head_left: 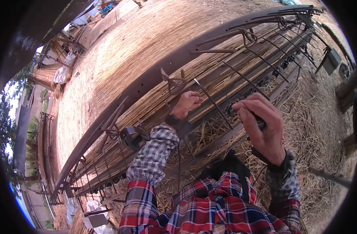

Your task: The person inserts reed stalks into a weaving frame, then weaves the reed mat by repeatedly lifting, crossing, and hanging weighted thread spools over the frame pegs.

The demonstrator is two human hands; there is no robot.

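My left hand (187, 104) is over the reed layer inside the metal frame, its fingers curled together near a thin metal rod (213, 103). Whatever those fingers pinch is too small to make out. Closer to me on the right, my right hand (262, 124) is raised above the frame's near edge, its fingers wrapped round a small dark object (260, 123) that is mostly hidden in the palm. A long curved rusty beam (147, 80) runs beyond both hands, with a bent twisted iron hook (174, 84) just past my left hand.
A wide mat of pale reeds (120, 50) stretches beyond the beam. Loose straw (311, 136) covers the ground at the right. A round metal piece (132, 136) sits on the frame left of my left forearm. A wooden post (347, 91) stands at the far right.
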